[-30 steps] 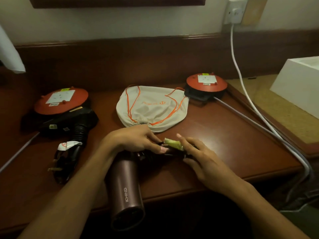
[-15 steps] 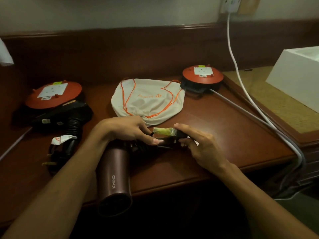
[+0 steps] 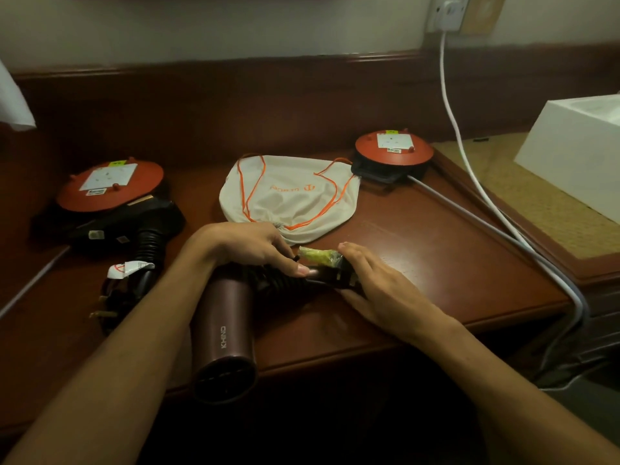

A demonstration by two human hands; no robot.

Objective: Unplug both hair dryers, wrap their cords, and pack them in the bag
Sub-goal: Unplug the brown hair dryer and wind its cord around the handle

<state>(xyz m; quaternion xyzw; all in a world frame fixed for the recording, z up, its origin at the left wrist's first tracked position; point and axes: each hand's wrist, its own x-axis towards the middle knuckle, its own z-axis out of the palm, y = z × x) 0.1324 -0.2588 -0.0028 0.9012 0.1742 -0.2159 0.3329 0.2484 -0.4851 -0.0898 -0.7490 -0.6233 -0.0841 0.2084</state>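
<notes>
A maroon hair dryer (image 3: 223, 333) lies at the desk's front edge, nozzle toward me. Its black cord (image 3: 281, 280) is bundled along the handle, with a yellow-green tag (image 3: 317, 256) on it. My left hand (image 3: 248, 245) presses on the handle and cord bundle. My right hand (image 3: 375, 290) grips the plug end (image 3: 339, 275) of that cord. A black hair dryer (image 3: 141, 229) lies at the left, its cord coiled, a white tag on it and its plug (image 3: 105, 310) free on the desk. The cream drawstring bag (image 3: 288, 196) with orange cords lies flat behind my hands.
Two orange-topped extension reels stand on the desk, one at the left (image 3: 110, 186) and one at the back right (image 3: 394, 152). White and grey cables (image 3: 469, 172) run from the wall socket (image 3: 448, 11) down over the desk's right edge. A white box (image 3: 573, 152) sits at far right.
My hands have stayed on the cord bundle, with my right hand shifting along the plug end. The camera view has moved slightly.
</notes>
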